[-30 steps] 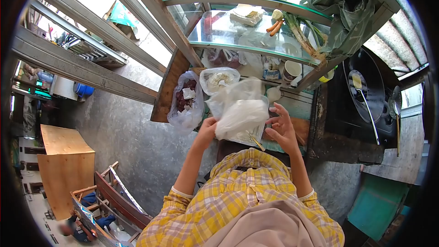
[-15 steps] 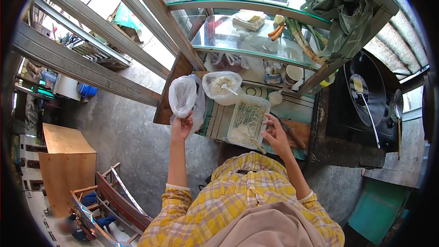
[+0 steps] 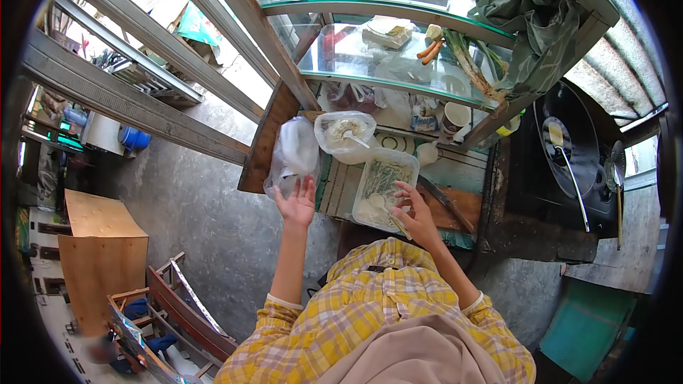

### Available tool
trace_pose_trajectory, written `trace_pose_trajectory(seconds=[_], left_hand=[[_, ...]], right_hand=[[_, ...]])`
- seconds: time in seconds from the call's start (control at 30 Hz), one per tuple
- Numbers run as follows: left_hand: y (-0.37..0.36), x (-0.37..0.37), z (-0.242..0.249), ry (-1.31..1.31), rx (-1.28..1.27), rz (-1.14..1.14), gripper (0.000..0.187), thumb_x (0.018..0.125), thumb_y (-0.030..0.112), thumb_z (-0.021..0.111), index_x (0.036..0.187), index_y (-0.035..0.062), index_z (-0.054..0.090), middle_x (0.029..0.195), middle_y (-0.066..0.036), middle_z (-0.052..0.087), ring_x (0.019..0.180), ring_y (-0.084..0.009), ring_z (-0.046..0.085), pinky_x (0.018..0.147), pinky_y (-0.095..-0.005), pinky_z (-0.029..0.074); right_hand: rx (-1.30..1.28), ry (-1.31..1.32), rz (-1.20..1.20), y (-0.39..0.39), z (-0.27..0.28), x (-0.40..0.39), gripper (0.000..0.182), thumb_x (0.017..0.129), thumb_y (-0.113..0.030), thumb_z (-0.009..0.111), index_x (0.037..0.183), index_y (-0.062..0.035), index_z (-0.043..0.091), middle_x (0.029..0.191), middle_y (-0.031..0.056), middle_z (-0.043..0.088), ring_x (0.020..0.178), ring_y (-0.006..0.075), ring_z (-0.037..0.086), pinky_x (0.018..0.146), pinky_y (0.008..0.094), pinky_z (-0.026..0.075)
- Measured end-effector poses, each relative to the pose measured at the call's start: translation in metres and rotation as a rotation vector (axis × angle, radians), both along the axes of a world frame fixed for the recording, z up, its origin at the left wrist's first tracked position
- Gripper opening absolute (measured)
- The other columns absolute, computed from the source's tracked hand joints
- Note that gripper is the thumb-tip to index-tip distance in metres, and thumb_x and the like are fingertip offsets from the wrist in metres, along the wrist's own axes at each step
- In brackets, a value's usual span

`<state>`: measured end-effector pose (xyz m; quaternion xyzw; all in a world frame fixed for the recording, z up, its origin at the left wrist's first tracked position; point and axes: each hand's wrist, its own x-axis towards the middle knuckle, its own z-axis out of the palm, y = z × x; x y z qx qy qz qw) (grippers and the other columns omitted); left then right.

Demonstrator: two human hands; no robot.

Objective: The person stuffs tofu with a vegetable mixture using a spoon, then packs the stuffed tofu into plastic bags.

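My left hand [image 3: 296,204] is turned palm up with its fingers apart, just below a white plastic bag [image 3: 293,149] at the counter's left end. Over the right side of a clear plastic tub [image 3: 364,183] is my right hand [image 3: 417,216], its fingers curved and apart. Inside the tub are chopped greens and a pale powder. A spoon [image 3: 381,203] rests in the powder, its handle close under my right fingers. Behind the tub, a white bowl [image 3: 327,148] lined with plastic holds pale powder and a white spoon [image 3: 355,138].
A knife [image 3: 449,206] lies on a wooden board [image 3: 466,203] right of the tub. Further right, a black wok [image 3: 567,139] with a spatula sits on the stove. Glass shelves [image 3: 398,85] with carrots [image 3: 430,50] rise behind the counter. A wooden post frame stands at left.
My left hand has let go of the white bag and turned palm up; the bag has settled lower. My right hand has moved left and down over the tub, toward the spoon handle.
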<state>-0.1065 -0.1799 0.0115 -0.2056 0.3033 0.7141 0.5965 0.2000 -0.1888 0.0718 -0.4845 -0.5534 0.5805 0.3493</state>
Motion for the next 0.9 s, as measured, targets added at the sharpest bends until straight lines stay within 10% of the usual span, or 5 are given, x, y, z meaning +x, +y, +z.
trace_pose_trajectory(seconds=[0.43, 0.47, 0.57, 0.63, 0.9], left_hand=[[-0.087, 0.01, 0.081, -0.16, 0.465, -0.357, 0.069, 0.093, 0.05, 0.03, 0.142, 0.0023, 0.027, 0.146, -0.018, 0.031, 0.136, -0.0333, 0.027, 0.112, -0.0441, 0.018], [-0.1, -0.002, 0.088, -0.433, 0.645, -0.233, 0.069, 0.093, 0.049, 0.029, 0.143, 0.0027, 0.025, 0.148, -0.018, 0.028, 0.137, -0.0341, 0.023, 0.112, -0.0441, 0.014], [-0.103, 0.037, 0.163, 0.963, -0.073, 0.046, 0.07, 0.092, 0.048, 0.034, 0.144, 0.0018, 0.023, 0.148, -0.02, 0.027, 0.138, -0.0334, 0.024, 0.111, -0.0463, 0.014], [-0.107, 0.056, 0.145, 1.062, -0.237, 0.184, 0.067, 0.092, 0.045, 0.037, 0.142, 0.0026, 0.025, 0.145, -0.019, 0.029, 0.135, -0.0316, 0.026, 0.109, -0.0446, 0.017], [-0.141, 0.032, 0.05, 0.565, -0.133, -0.011, 0.056, 0.09, 0.035, 0.047, 0.136, 0.0057, 0.033, 0.134, -0.015, 0.037, 0.125, -0.0245, 0.037, 0.101, -0.0377, 0.028]], right_hand=[[0.924, -0.058, 0.692, -0.006, -0.017, -0.168, 0.066, 0.093, -0.056, 0.035, 0.142, -0.0118, 0.034, 0.146, 0.015, 0.032, 0.136, 0.0297, 0.029, 0.112, 0.0471, 0.018], [0.63, 0.013, 0.664, -0.01, -0.047, -0.187, 0.068, 0.093, -0.057, 0.034, 0.143, -0.0117, 0.033, 0.147, 0.0151, 0.03, 0.137, 0.0297, 0.027, 0.112, 0.0461, 0.016], [-0.308, 0.243, 0.59, -0.028, -0.079, -0.237, 0.069, 0.092, -0.059, 0.032, 0.143, -0.0126, 0.033, 0.15, 0.0145, 0.024, 0.139, 0.0298, 0.022, 0.113, 0.0429, 0.013], [-1.011, 0.395, 0.59, -0.044, -0.015, -0.24, 0.066, 0.093, -0.058, 0.032, 0.143, -0.0153, 0.034, 0.151, 0.013, 0.022, 0.139, 0.0298, 0.022, 0.113, 0.0404, 0.014], [0.519, 0.256, 0.831, -0.051, 0.022, -0.208, 0.059, 0.093, -0.053, 0.036, 0.138, -0.0147, 0.04, 0.144, 0.0117, 0.036, 0.135, 0.0332, 0.03, 0.106, 0.0609, 0.016]])
